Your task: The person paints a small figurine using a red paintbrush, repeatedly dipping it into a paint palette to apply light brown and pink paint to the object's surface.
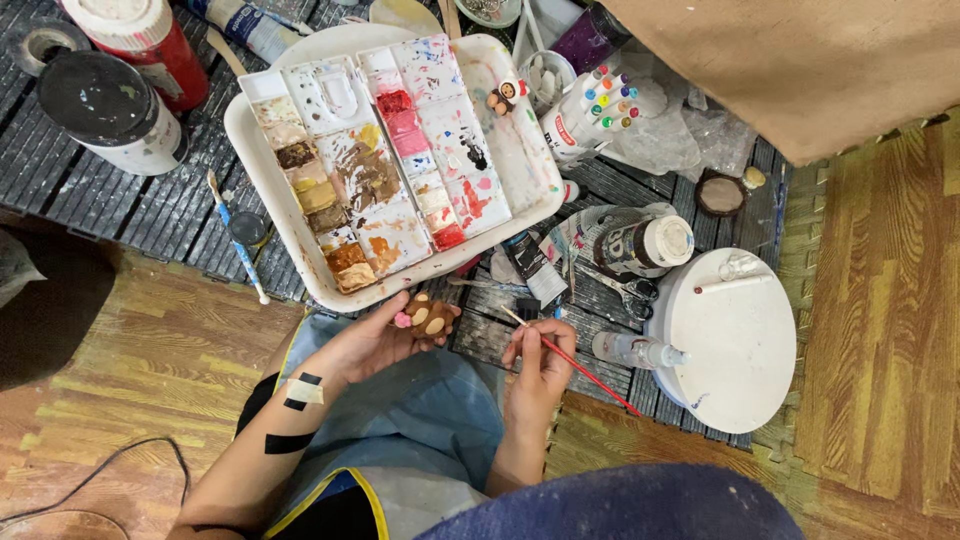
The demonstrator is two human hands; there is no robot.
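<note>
Head view, looking straight down on a lap and a slatted dark work surface. Left hand (372,345) cupped around a small brown figurine (428,317) with tan spots and a pink dot, fingers curled under and thumb pressed against its side; figurine held just below the near edge of the white tray (262,170). Right hand (540,365) pinching a thin red-handled paintbrush (572,362) between thumb and fingertips, bristle end pointing up-left toward the figurine but apart from it, handle running down-right. Two white palette boxes in the tray: left one (335,170) filled with browns and ochres, right one (430,140) with reds and pinks. Tiny finished figurine (503,97) resting on the tray's far right side. Red paint jar (140,45) and black-lidded jar (108,110) at upper left, a blue-handled brush (238,240) lying beside the tray. Cup of coloured markers (595,110) at upper right, round white turntable (730,340) to the right, small clear bottle (635,350) lying at its edge. Blue apron (430,420) across the lap
</note>
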